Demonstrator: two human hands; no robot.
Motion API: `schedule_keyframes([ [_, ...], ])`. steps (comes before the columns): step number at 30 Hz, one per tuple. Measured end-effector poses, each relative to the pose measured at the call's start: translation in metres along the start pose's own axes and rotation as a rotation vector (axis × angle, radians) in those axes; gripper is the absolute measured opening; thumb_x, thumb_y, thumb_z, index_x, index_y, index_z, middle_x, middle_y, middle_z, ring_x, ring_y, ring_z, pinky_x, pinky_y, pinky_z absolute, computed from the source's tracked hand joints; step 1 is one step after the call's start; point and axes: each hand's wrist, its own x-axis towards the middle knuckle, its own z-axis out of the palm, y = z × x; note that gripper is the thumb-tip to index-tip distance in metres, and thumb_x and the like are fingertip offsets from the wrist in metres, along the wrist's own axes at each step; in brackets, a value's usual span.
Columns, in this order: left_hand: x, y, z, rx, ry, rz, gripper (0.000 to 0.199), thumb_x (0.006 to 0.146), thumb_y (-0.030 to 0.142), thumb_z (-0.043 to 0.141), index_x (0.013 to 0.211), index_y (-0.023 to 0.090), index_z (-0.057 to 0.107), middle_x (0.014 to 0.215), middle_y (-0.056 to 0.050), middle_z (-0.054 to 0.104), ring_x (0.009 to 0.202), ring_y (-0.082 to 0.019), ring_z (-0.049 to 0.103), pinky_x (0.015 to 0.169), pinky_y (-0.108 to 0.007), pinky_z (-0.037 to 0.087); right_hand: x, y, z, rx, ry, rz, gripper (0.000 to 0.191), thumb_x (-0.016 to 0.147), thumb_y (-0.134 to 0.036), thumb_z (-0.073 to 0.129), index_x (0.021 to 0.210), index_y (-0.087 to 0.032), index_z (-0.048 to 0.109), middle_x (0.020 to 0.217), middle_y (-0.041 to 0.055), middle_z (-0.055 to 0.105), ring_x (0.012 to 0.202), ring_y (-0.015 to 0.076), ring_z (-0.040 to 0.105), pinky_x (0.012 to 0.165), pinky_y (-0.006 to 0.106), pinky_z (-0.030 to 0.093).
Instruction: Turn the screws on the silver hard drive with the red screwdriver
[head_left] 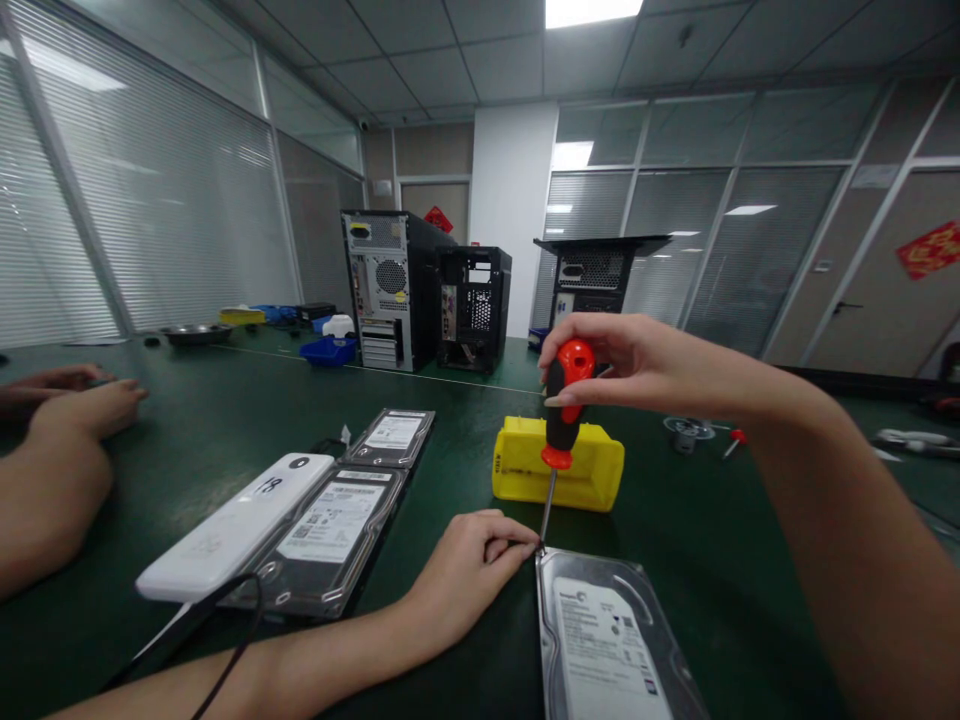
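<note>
My right hand [592, 360] is closed round the red and black handle of a screwdriver [564, 415], which stands nearly upright. Its tip meets the far left corner of a silver hard drive [604, 640] with a white label. At that same corner my left hand [480, 560] has thumb and fingertips pressed together beside the tip; anything between them is too small to make out. Just behind the screwdriver shaft lies a yellow plastic bin [600, 470], tipped with its opening towards me.
Two more hard drives [330, 530] and a white power bank [232, 525] with a cable lie left of centre. Computer cases [390, 290] stand at the back beside a blue bin [328, 350]. Another person's hands [90, 400] rest at the far left.
</note>
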Motion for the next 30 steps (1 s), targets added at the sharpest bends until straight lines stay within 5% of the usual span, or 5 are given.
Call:
schedule_keyframes([
  [30, 0.0002, -0.0014, 0.0005, -0.011, -0.010, 0.005, 0.023, 0.084, 0.023, 0.055, 0.094, 0.017, 0.074, 0.063, 0.002, 0.052, 0.061, -0.015, 0.049, 0.060, -0.022, 0.035, -0.0003, -0.0007, -0.0003, 0.011, -0.023, -0.006, 0.027, 0.083, -0.032, 0.062, 0.106, -0.018, 0.056, 0.103, 0.0044, 0.062, 0.093, 0.0180, 0.061, 0.079, 0.031, 0.049],
])
